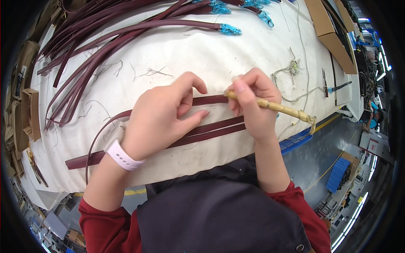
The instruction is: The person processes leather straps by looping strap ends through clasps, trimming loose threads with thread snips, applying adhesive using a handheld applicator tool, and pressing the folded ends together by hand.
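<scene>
My right hand (258,120) grips a slim yellowish stick-like tool (287,110) that looks wrapped in tape. Its left end is at a dark maroon leather strap (211,100), and my fingertips hide the working tip. Over the same strap is my left hand (162,107), thumb and forefinger apart with a gap between them; its other fingers are curled. Whether it touches the strap, I cannot tell. Nearer to me, further maroon strap lengths (211,134) run under my left forearm to a flat end at the left.
Many maroon straps (105,36) lie piled at the back left, several with blue-wrapped ends (230,29). Loose threads (156,71) are scattered on the pale cloth. A knotted cord (294,66), small scissors (325,82) and a cardboard box (337,46) are at the right.
</scene>
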Demonstrator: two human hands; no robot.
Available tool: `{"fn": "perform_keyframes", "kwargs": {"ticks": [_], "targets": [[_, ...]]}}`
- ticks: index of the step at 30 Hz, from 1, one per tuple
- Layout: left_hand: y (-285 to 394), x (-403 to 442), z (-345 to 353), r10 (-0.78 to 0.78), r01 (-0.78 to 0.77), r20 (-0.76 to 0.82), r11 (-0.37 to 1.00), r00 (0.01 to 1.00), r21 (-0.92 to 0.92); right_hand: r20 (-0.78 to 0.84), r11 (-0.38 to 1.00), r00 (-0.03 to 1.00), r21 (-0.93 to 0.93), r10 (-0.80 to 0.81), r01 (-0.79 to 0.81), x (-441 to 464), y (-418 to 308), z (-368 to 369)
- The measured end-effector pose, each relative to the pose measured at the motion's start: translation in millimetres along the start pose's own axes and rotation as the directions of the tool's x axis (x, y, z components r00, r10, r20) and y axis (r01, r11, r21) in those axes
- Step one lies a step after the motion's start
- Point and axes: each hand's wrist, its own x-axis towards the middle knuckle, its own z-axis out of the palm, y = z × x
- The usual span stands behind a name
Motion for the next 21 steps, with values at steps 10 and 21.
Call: {"fn": "perform_keyframes", "kwargs": {"ticks": [10,21], "targets": [[4.6,0.7,36.7,0.306,-0.186,-0.106,0.78,0.946,0.598,-0.12,0.978,0.991,0.205,0.061,-0.036,8.4,-2.0,-3.6],[3.5,7.7,16.0,0.122,-0.119,-0.002,0.969,0.993,0.215,-0.055,0.999,0.998,0.027,0.04,-0.039,10.0,0.5,-0.7]]}}
